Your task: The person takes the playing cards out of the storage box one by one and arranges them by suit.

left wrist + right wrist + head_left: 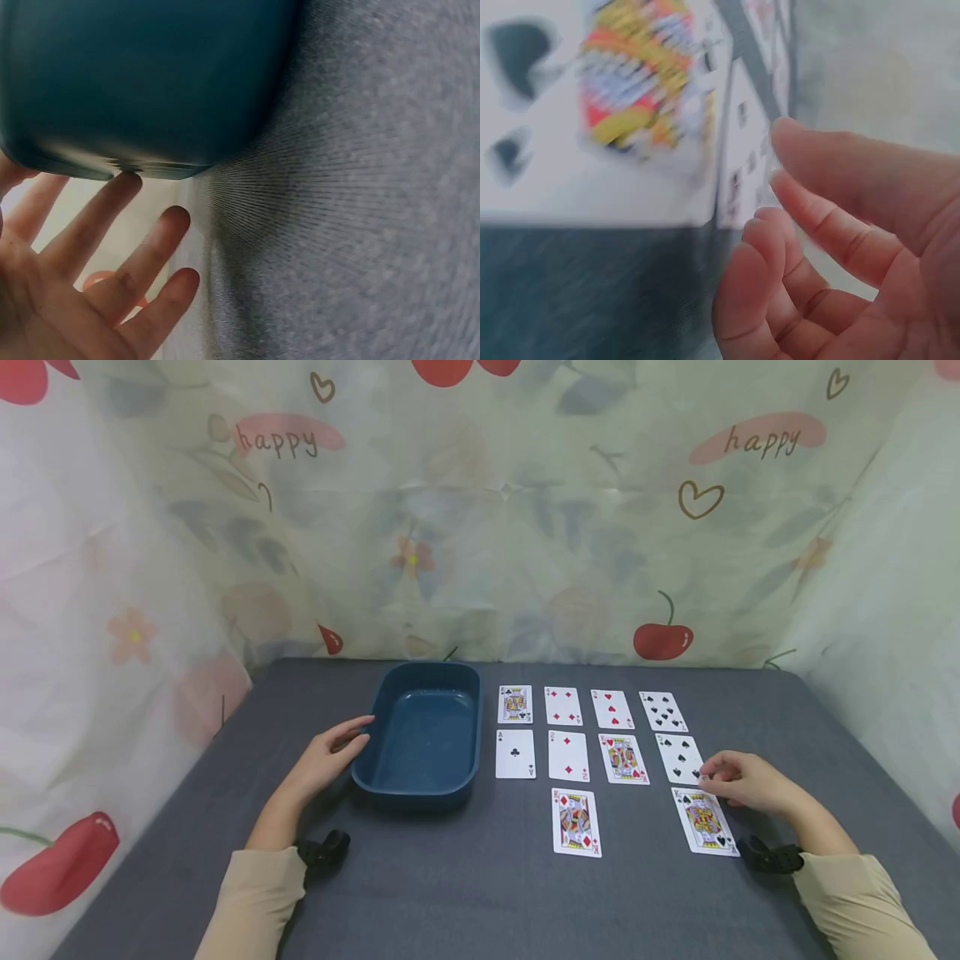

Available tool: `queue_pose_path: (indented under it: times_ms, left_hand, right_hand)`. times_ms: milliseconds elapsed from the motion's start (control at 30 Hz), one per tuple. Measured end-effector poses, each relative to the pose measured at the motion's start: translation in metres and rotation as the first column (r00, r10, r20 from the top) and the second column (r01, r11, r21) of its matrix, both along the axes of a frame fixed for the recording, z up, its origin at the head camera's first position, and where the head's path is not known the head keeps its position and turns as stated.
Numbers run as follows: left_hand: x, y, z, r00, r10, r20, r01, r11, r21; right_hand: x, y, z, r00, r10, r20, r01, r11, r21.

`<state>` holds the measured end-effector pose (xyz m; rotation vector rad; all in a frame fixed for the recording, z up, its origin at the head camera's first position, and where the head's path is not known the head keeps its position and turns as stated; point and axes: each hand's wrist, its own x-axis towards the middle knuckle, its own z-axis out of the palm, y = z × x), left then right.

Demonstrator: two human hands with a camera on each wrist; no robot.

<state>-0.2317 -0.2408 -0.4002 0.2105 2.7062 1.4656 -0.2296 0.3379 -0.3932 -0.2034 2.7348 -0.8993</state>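
Note:
My left hand (pixel 322 764) lies beside a dark blue rectangular tray (pixel 367 787), its fingers reaching the left rim. In the left wrist view the spread fingers (pixel 120 199) are by the tray wall, one tip appearing to touch it. Over the right end of the card layout is my right hand (pixel 742 783), fingers loosely bent, with no card visible between thumb and fingers. Its fingertips are at the right edge of a spade number card (pixel 678 760), just above the king of spades (pixel 705 820); whether they touch is unclear.
Face-up playing cards lie in rows right of the tray, among them an ace of clubs (pixel 515 764), a two of diamonds (pixel 568 766), a king of hearts (pixel 622 760) and a king of diamonds (pixel 576 835). A grey cloth (pixel 465 902) covers the table; a patterned curtain (pixel 495 568) hangs behind.

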Motion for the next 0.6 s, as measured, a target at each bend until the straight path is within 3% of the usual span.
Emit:
queue_pose_path:
  times_ms: [333,467,600]
  left_hand:
    - [-0.002,0.000,0.010,0.999,-0.052,0.003,0.052,0.993,-0.109]
    - [-0.002,0.000,0.021,0.998,-0.066,-0.023,0.061,0.986,-0.155]
    - [-0.003,0.005,0.039,0.997,-0.026,-0.070,0.014,0.984,-0.175]
  right_hand:
    - [-0.011,-0.033,0.032,0.991,0.074,-0.114,-0.077,0.997,-0.021]
    - [-0.017,-0.047,0.048,0.971,0.111,-0.211,-0.113,0.994,0.003]
    - [-0.022,-0.067,0.065,0.936,0.114,-0.333,-0.112,0.993,0.023]
